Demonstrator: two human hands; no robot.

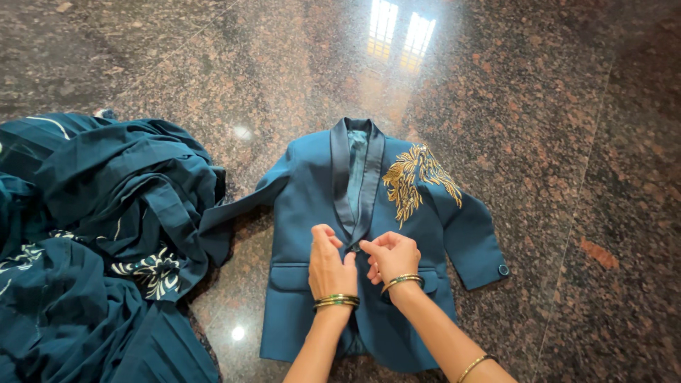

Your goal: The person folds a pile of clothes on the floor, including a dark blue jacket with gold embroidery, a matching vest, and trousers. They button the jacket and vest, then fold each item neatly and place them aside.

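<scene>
Teal jacket [312,213]: left hand [328,266] and right hand [392,257] pinch, seemingly, one front button.

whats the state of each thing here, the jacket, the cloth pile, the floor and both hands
jacket: laid flat on its back, front up, sleeves spread, lapels meeting at the waist
left hand: fingers pinching the jacket front at the closure
right hand: fingers pinching the same spot from the other side
bangles: worn on both wrists
dark blue cloth: crumpled in a heap, unfolded
granite floor: polished, reflecting a window
</scene>
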